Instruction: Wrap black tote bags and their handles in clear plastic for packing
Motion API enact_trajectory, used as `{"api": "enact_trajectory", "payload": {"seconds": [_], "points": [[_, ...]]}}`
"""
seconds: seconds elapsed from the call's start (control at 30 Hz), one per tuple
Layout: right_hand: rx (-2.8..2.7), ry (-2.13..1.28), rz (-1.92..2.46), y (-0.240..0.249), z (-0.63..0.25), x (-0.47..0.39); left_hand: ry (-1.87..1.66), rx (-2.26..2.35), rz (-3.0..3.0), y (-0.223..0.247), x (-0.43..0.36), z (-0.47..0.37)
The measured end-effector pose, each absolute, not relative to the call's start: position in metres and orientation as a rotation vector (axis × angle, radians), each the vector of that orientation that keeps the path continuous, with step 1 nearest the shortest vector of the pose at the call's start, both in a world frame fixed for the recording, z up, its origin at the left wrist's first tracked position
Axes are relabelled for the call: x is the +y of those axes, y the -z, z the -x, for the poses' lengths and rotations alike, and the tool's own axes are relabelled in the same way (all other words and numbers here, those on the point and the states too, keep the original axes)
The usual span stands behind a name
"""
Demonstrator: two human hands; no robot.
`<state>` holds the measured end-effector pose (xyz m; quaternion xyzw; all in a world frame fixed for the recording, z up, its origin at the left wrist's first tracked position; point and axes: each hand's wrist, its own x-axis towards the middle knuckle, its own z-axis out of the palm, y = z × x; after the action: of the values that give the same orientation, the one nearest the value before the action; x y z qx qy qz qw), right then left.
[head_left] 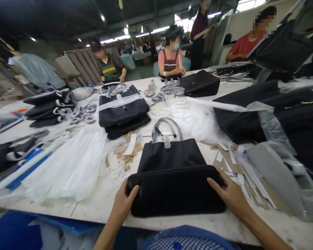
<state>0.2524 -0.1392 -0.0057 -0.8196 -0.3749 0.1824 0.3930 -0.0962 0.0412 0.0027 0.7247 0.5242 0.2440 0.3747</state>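
Currently, a black handbag (pixel 172 152) is held at the near edge of the table (pixel 112 214), one end of its near panel (pixel 174 194) clasped by the left hand (pixel 126 197), the other by the right hand (pixel 230 191). Loose brown tags (pixel 127 157) are scattered to its left; none can be seen attached. Its handles (pixel 169 120) are already wrapped. Farther off, other black bags (pixel 123 111) are stacked.

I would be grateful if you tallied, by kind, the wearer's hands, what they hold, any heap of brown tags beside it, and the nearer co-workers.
Wearer's left hand and right hand: 2
Black handbag, held by both: 1
Heap of brown tags: 1
Nearer co-workers: 5
Total: 9
Distant figures are too small to count.
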Motion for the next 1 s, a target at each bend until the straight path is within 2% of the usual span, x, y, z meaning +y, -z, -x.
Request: {"api": "enact_trajectory", "payload": {"seconds": [0.2,0.43,0.53,0.63,0.77,0.9,1.0], "points": [[-0.864,-0.454,2.210,0.004,-0.237,-0.139,-0.552,1.492,-1.911,-0.005,0.035,0.083],[-1.048,-0.422,2.365,0.009,-0.239,-0.132,-0.354,1.736,-2.127,0.003,0.038,0.075],[-1.095,-0.401,2.409,0.007,-0.238,-0.132,-0.503,1.792,-2.357,-0.012,0.030,0.070],[-1.110,-0.365,2.452,0.007,-0.234,-0.131,-0.684,1.481,-2.762,-0.023,0.016,0.052],[-1.140,-0.338,2.359,0.003,-0.233,-0.135,-0.510,0.914,-3.081,-0.010,-0.004,0.024],[-1.324,-0.313,2.206,-0.018,-0.264,-0.132,-0.597,0.888,-3.182,0.017,-0.004,0.013],[-1.268,0.068,2.200,-0.047,-0.322,-0.127,-0.754,0.833,-3.224,0.026,0.005,0.013]]}}
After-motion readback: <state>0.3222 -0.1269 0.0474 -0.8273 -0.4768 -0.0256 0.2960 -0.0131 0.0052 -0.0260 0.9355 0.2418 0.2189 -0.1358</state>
